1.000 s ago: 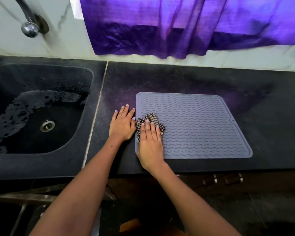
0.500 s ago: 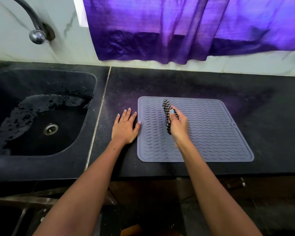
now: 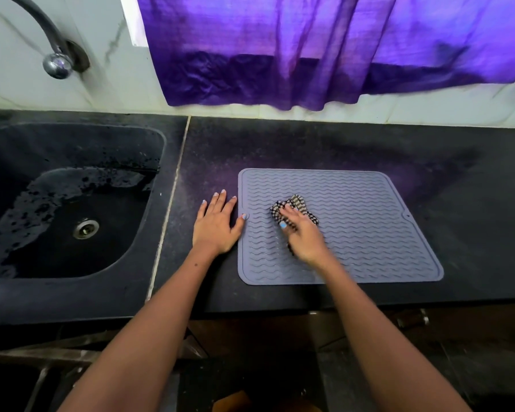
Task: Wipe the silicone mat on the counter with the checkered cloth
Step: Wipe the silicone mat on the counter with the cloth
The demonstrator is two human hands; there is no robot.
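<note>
My right hand (image 3: 305, 234) has a grip on the checkered cloth (image 3: 293, 208), bunched under my fingers near the middle-left of the silicone mat (image 3: 369, 227). Left hand (image 3: 216, 226) lies flat on the tabletop (image 3: 458, 203), fingers straight, thumb tip touching the mat's left edge. Mat sits right of the sink (image 3: 72, 203), w/ purple curtain (image 3: 309, 49) behind.

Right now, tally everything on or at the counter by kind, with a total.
Silicone mat: 1
Checkered cloth: 1
Hands: 2, left hand and right hand
Sink: 1
Tap: 1
Purple curtain: 1
Total: 7
</note>
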